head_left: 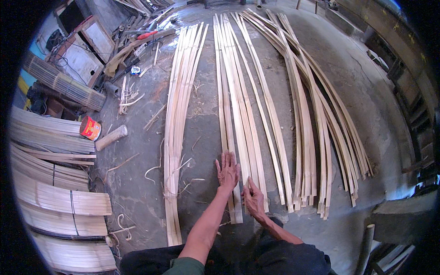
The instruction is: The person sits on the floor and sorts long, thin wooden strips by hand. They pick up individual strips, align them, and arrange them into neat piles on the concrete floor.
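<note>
My left hand (228,171) lies flat with fingers stretched out on the long, pale bamboo strips (235,107) of the middle group. Beside it, to the right and slightly nearer, my right hand (255,198) is closed at the near end of a strip in that group, thumb pointing away from me. A narrow gap splits this group by my hands. To the left, another bundle of bamboo strips (175,119) lies lengthwise on the floor. On the right, a larger pile of strips (302,119) fans out, some crossing over others.
Tied bundles of slats (87,203) are stacked at the left, near a red and yellow tin (90,128) and a short round log (112,138). Thin shavings (130,101) litter the grey floor (197,133). A rolled slatted mat (64,81) leans farther back. Low stonework (403,217) borders the right.
</note>
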